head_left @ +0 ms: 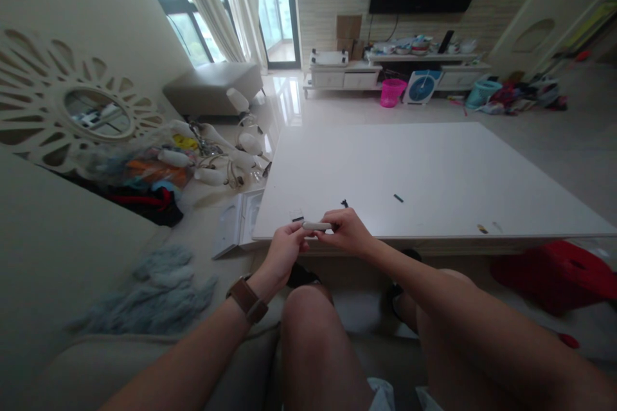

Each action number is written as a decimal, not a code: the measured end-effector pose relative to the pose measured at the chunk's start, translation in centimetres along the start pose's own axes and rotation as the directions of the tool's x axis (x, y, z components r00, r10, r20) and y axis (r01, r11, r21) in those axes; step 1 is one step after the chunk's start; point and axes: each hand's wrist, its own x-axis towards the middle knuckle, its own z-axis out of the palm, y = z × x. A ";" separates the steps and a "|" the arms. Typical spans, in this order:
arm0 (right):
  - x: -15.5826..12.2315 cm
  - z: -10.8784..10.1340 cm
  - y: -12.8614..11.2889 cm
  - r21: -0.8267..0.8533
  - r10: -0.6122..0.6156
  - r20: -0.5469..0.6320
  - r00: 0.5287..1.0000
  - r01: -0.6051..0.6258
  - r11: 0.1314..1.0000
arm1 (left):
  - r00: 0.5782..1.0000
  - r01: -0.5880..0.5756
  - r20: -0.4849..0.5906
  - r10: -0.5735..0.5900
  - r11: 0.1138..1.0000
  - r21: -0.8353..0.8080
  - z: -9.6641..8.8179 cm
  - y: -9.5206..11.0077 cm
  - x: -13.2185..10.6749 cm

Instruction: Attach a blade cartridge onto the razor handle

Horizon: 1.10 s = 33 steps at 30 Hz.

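The left hand and right hand each have their grip closed on the pale bar, at the desk's near edge. It looks smooth and rounded; were the fingertips to loosen, I'd fear it slipping to the shiny floor. The desktop is flat, glossy; a careless brush could shift the thin dark strip.
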 end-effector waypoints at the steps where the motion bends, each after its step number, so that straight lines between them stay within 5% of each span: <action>1: 0.1 0.0 0.1 -0.006 -0.005 0.018 1.000 0.005 1.000 | 1.000 -0.002 0.001 0.002 1.000 0.002 0.0 0.0 0.0; 21: -0.2 -0.3 1.2 -0.078 -0.089 0.113 0.990 0.099 0.992 | 0.999 0.017 -0.027 -0.017 1.000 0.009 -0.2 -0.4 0.2; 26: 1.1 -3.4 5.4 -0.204 0.054 0.005 0.999 -0.051 0.978 | 0.990 0.115 0.066 -0.122 0.988 0.100 0.3 -0.1 -0.2; 28: 1.4 -5.7 8.7 -0.312 0.248 -0.165 0.955 -0.289 0.905 | 0.969 0.107 0.198 -0.145 0.976 0.192 0.4 -0.2 -0.5; 29: 1.3 -6.8 10.4 -0.356 0.367 -0.247 0.897 -0.436 0.826 | 0.948 0.055 0.290 -0.133 0.963 0.263 0.4 -0.3 -0.6; 31: 0.4 -8.8 13.6 -0.397 0.568 -0.355 0.743 -0.670 0.628 | 0.866 -0.117 0.488 -0.112 0.903 0.414 0.2 -0.6 -1.1; 33: -1.1 -10.0 15.9 -0.420 0.631 -0.382 0.675 -0.735 0.532 | 0.757 -0.277 0.632 -0.162 0.798 0.536 -0.1 -1.0 -1.8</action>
